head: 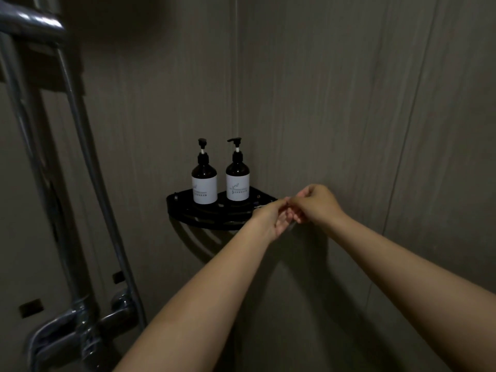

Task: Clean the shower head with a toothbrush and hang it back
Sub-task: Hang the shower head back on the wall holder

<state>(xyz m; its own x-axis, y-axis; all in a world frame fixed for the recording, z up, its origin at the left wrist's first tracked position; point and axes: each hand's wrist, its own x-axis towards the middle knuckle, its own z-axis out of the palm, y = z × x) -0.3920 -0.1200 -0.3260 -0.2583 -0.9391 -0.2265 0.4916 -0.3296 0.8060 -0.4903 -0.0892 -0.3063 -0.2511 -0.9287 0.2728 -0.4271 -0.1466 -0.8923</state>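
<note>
Left hand [271, 217] and right hand [315, 204]: fingers curled, tips meeting beside black shelf [180, 210]. Contents of grip indiscernible

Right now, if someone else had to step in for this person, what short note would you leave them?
Left hand and right hand meet, fingers curled, at the right end of the black corner shelf; too dim to tell what, if anything, they hold. Two pump bottles stand on the shelf. Shower pipes stand at left. No toothbrush or shower head seen: brushing and rehanging remain.
</note>
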